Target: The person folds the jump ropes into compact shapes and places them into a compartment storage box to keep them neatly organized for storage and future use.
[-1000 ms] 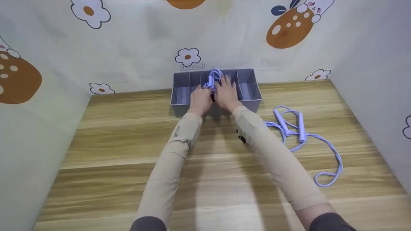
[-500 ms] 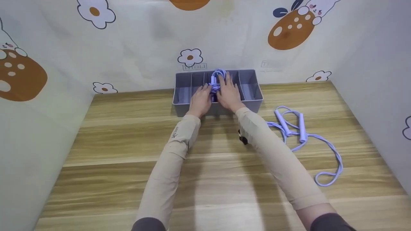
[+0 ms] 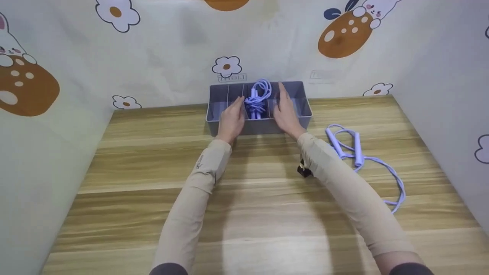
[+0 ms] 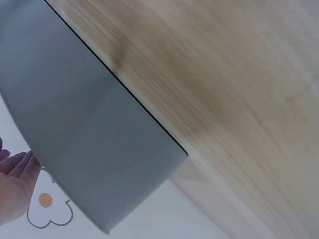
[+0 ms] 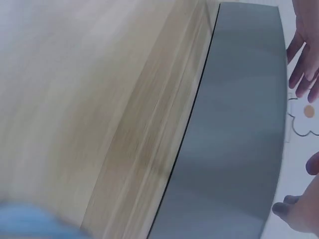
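A lilac jump rope [image 3: 255, 104], wound into a bundle with its handles side by side, stands in the middle compartment of a grey divided box [image 3: 259, 126]. The rope's loops rise above the box's back rim. To the left of the bundle is my left hand [image 3: 231, 119], fingers straight and together over the compartments. My right hand [image 3: 287, 114] is on the other side, fingers extended over the box and apart from the rope. Neither hand holds anything. In the left wrist view, the box's front wall [image 4: 94, 109] fills much of the picture, with my fingers beyond its rim.
A second lilac jump rope [image 3: 358, 149] lies loose on the wooden table [image 3: 153, 164] to the right, partly hidden by my right sleeve. The box stands close to the patterned back wall [image 3: 164, 57]. Side walls flank the table.
Both hands have drawn away from the bundled rope to either side, uncovering it in its compartment. My right forearm has shifted right, covering more of the loose rope.
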Action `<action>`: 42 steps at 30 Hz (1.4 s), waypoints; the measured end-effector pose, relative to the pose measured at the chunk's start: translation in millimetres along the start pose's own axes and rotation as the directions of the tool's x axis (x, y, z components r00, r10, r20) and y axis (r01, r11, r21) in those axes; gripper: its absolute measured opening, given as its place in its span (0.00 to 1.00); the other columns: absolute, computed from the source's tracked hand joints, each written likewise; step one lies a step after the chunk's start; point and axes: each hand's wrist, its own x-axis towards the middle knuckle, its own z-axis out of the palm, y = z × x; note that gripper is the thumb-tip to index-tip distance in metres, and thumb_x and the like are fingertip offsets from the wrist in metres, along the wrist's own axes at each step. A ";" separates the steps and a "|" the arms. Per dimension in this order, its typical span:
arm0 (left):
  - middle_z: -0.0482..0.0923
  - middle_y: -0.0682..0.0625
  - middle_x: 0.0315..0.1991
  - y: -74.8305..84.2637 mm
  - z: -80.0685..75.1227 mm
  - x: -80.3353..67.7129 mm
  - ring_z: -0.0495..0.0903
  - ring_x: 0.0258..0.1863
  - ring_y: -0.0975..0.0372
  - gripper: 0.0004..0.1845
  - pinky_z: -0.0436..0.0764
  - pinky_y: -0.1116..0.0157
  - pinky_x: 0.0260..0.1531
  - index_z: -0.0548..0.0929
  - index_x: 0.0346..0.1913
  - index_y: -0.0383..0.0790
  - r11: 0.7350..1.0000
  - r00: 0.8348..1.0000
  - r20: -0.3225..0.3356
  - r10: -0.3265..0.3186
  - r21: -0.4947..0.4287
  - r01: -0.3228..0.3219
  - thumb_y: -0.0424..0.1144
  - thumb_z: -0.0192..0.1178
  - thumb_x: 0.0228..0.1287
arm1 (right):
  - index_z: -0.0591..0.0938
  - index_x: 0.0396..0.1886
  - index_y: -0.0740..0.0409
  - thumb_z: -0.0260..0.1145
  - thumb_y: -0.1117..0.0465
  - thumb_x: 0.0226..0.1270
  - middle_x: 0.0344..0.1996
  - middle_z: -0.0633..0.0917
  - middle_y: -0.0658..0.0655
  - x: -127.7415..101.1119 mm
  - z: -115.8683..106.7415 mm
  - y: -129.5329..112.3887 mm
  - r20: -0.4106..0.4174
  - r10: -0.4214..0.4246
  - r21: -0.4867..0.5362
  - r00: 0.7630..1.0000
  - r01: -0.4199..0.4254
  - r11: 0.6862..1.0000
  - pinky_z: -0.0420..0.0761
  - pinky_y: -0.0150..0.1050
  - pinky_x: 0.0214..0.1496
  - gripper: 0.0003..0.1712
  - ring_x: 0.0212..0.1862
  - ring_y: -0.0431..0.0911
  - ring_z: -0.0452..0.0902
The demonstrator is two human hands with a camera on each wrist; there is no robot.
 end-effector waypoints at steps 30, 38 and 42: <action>0.53 0.32 0.66 24.7 -24.5 -77.8 0.54 0.66 0.45 0.28 0.55 0.52 0.64 0.62 0.64 0.28 0.998 0.987 0.162 0.012 0.056 -0.021 0.40 0.51 0.66 | 0.47 0.69 0.66 0.49 0.72 0.61 0.69 0.51 0.66 -89.0 -50.8 16.8 0.170 -0.018 0.033 0.985 0.013 0.999 0.49 0.45 0.69 0.38 0.68 0.54 0.48; 0.45 0.34 0.69 29.0 -42.4 -103.5 0.46 0.68 0.46 0.34 0.47 0.50 0.65 0.56 0.67 0.30 0.988 0.978 0.208 -0.013 0.151 -0.019 0.48 0.50 0.65 | 0.45 0.70 0.63 0.52 0.67 0.63 0.69 0.49 0.65 -113.1 -63.9 11.7 0.227 -0.073 -0.068 0.971 0.091 0.994 0.46 0.48 0.70 0.39 0.70 0.55 0.42; 0.45 0.33 0.68 28.6 -49.1 -116.0 0.45 0.68 0.46 0.36 0.48 0.49 0.65 0.55 0.67 0.30 0.983 0.981 0.193 0.014 0.179 -0.049 0.50 0.51 0.64 | 0.46 0.70 0.65 0.55 0.63 0.65 0.68 0.51 0.67 -124.7 -69.1 11.1 0.219 -0.113 -0.137 0.969 0.145 0.980 0.46 0.51 0.69 0.39 0.69 0.58 0.43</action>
